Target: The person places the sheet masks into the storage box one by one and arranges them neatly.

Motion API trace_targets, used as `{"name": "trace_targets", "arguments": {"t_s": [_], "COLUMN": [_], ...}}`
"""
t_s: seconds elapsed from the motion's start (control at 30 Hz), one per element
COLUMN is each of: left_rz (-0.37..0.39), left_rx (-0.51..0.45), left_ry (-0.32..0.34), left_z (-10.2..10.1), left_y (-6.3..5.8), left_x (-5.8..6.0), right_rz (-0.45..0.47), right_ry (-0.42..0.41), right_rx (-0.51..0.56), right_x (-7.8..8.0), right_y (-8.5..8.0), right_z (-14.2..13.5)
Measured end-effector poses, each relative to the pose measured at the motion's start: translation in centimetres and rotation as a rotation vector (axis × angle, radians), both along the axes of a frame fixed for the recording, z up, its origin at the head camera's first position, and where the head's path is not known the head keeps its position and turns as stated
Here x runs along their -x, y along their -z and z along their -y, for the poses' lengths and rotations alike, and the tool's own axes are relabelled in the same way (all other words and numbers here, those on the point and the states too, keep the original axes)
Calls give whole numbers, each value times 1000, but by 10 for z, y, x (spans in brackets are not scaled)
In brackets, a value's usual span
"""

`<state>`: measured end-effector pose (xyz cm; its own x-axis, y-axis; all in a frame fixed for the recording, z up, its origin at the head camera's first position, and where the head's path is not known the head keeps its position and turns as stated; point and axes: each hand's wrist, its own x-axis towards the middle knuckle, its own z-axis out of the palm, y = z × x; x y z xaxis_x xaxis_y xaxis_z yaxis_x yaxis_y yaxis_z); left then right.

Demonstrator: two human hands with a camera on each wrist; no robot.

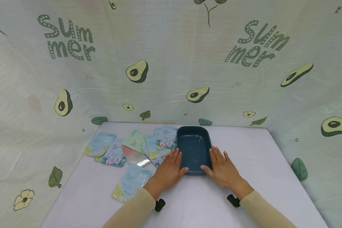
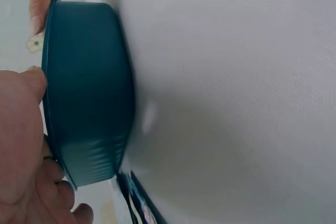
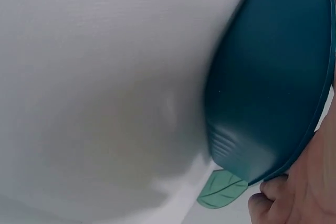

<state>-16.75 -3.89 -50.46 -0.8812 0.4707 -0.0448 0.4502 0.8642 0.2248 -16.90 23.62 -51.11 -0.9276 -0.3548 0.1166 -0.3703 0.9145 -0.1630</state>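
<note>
A dark blue-green rectangular basin (image 1: pixel 193 152) stands upright on the table, with only its dark inside floor showing. My left hand (image 1: pixel 167 169) lies along its left side near the front corner, fingers straight, thumb at the near rim. On the other side my right hand (image 1: pixel 223 169) mirrors it, fingers extended against the right rim and thumb towards the front edge. The left wrist view shows the basin's outer wall (image 2: pixel 89 87) with fingers at the rim. In the right wrist view the hand (image 3: pixel 310 177) is beside the rim too.
Several flat printed packets lie left of the basin: a blue one (image 1: pixel 101 144), a flowered one (image 1: pixel 114 153), a green one (image 1: pixel 135 141), and a nearer blue one (image 1: pixel 131 182) by the left forearm. A patterned cloth (image 1: pixel 165 47) rises behind the white table (image 1: pixel 250 152).
</note>
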Motion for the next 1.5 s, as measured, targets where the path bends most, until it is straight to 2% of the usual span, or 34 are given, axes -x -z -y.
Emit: {"name": "trace_targets", "arguments": {"t_s": [0.3,0.47,0.6,0.73,0.83,0.93,1.03,1.13,1.2,1.27,1.4,1.5], "left_rz": [-10,30,45,9,1,28,125,241,289,299,229,172], "left_rx": [3,-18,-48,-65,-67,-56,-44,-41,-31,-19,16,22], "left_ry": [5,5,-4,-33,-61,-82,-99,-104,-88,-58,-16,-48], "left_z": [-5,-2,17,55,91,127,157,179,188,191,189,181], "left_y": [-1,-3,-7,-17,-25,-28,-24,-14,-6,0,13,21], "left_x": [3,6,9,8,-2,-20,-40,-59,-69,-77,-81,-78], "right_rz": [0,7,6,14,18,13,7,4,4,4,7,7], "right_ry": [12,19,13,14,9,2,1,-2,-4,-4,1,5], "right_rx": [-50,-47,-35,-15,-3,-7,-17,-23,-23,-25,-23,-23], "right_x": [8,8,9,9,9,9,8,7,6,6,6,7], "right_y": [-5,-5,-3,-1,0,0,-1,0,0,0,0,1], "right_z": [-6,-8,-8,-6,-4,-2,-1,-2,-2,-2,-2,-1]}}
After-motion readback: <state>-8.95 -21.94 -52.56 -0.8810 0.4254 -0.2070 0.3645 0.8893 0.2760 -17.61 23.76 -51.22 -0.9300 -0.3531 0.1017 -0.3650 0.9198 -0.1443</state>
